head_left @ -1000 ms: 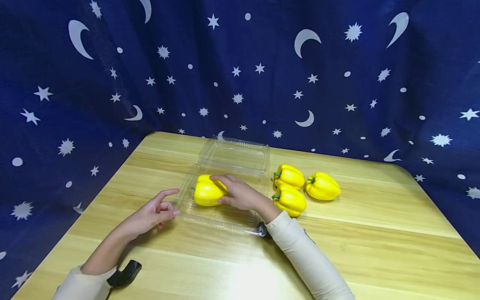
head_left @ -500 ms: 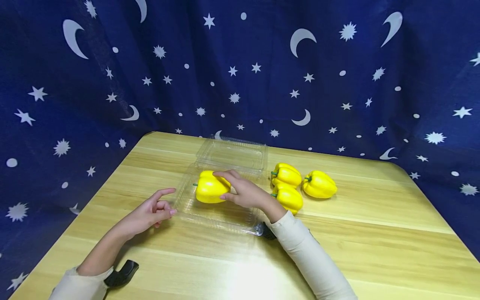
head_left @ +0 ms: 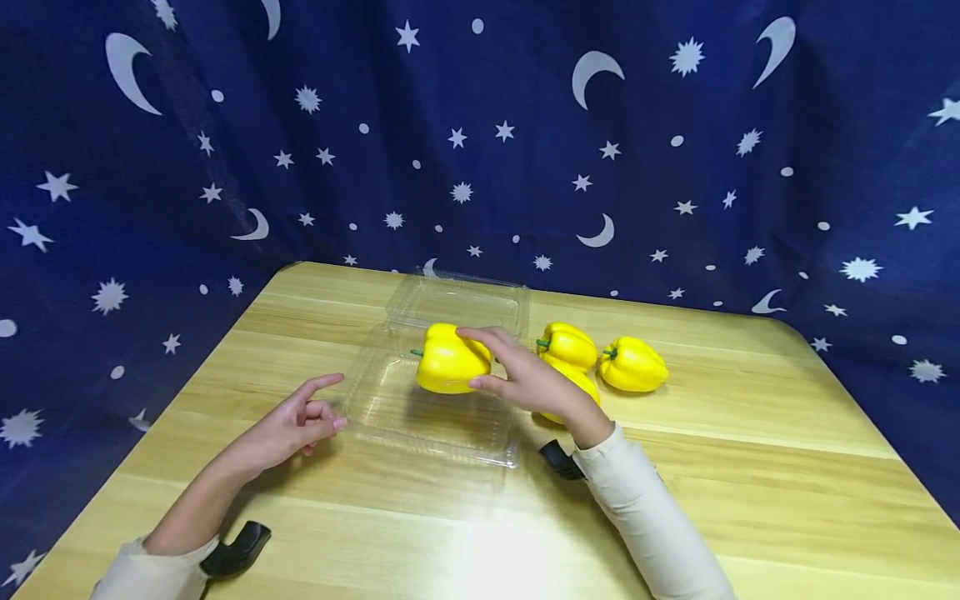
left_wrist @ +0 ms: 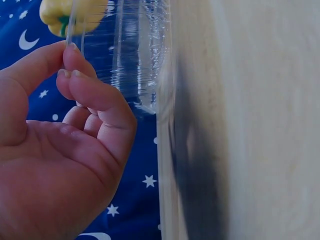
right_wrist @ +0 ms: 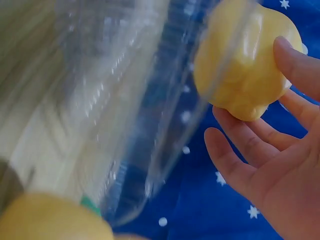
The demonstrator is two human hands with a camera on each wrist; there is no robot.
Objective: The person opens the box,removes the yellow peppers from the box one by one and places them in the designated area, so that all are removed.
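Note:
In the head view, a clear plastic clamshell container (head_left: 450,442) lies with its lid (head_left: 459,298) folded back. My right hand (head_left: 528,379) holds a yellow bell pepper (head_left: 453,360) above the tray part, its green stem pointing left and a shadow beneath it. The right wrist view has this pepper (right_wrist: 245,60) between thumb and fingers, beyond the clear plastic. At the container's near left corner, my left hand (head_left: 281,433) pinches the rim, the index finger extended. In the left wrist view, thumb and fingertips meet at the rim (left_wrist: 75,25).
Right of the container, one bell pepper (head_left: 567,346) and another (head_left: 573,392), partly hidden by my right hand, sit close together; a third pepper (head_left: 633,365) lies farther right. The wooden table (head_left: 337,533) ends at a dark blue curtain (head_left: 525,167) with moons and stars.
My right hand has lifted the pepper from the container's left part and carried it rightward. The left hand stays at the corner. The whole head view has shifted slightly.

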